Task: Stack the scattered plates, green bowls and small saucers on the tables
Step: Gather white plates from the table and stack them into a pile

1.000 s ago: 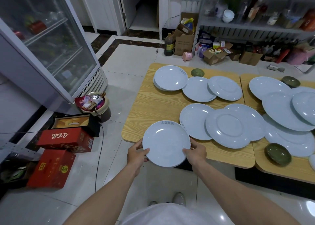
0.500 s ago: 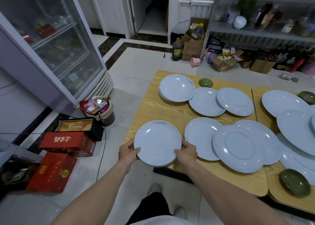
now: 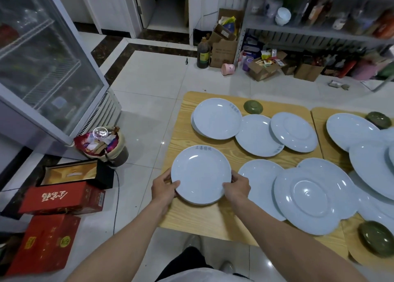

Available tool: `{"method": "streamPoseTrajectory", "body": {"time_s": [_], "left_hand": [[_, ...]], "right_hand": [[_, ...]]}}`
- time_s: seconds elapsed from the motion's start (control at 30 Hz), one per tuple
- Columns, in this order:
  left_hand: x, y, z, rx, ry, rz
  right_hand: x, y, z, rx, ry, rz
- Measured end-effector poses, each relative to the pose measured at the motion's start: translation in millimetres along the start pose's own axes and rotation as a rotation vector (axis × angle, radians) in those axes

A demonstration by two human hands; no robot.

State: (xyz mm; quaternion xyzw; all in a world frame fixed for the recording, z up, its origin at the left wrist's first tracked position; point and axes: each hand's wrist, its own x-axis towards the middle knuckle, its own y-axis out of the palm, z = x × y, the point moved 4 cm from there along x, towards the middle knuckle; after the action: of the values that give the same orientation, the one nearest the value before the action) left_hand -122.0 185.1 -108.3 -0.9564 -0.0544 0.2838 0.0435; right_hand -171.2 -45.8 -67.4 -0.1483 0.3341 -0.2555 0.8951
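Pale-blue round ceramic plate (image 3: 200,176) is at the light wooden table (image 3: 213,217)'s 7 o'clock corner, left hand (image 3: 164,189) gripping its rim at 8 o'clock, right hand (image 3: 237,187) at 4, thumbs on top.

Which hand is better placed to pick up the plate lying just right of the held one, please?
Probably the right hand: it grips the held plate on the right, beside the neighbouring plate; the left hand is farther.
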Motion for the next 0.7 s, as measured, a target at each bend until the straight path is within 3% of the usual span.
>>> {"method": "streamPoseTrajectory", "body": {"time_s": [0.13,0.23,0.37,0.5,0.7], "left_hand": [[0.0,-2.2,-4.1,0.069,-0.001,0.004],[-3.6,-2.6,-22.2,0.273,0.066,-0.037],[2.2,10.3,-63.1,0.727,0.321,-0.059],[17.2,41.9,-106.4,1.095,0.502,0.036],[32.9,90.6,-152.4,1.354,0.594,0.048]], "right_hand": [[-0.5,0.3,2.2,-0.038,0.021,-0.001],[3.3,-8.6,15.1,-0.196,-0.027,0.020],[16.7,-23.6,54.4,-0.508,-0.287,0.089],[36.4,-32.6,100.4,-0.944,-0.583,0.118],[78.6,-42.6,145.2,-1.213,-0.691,0.108]]}}
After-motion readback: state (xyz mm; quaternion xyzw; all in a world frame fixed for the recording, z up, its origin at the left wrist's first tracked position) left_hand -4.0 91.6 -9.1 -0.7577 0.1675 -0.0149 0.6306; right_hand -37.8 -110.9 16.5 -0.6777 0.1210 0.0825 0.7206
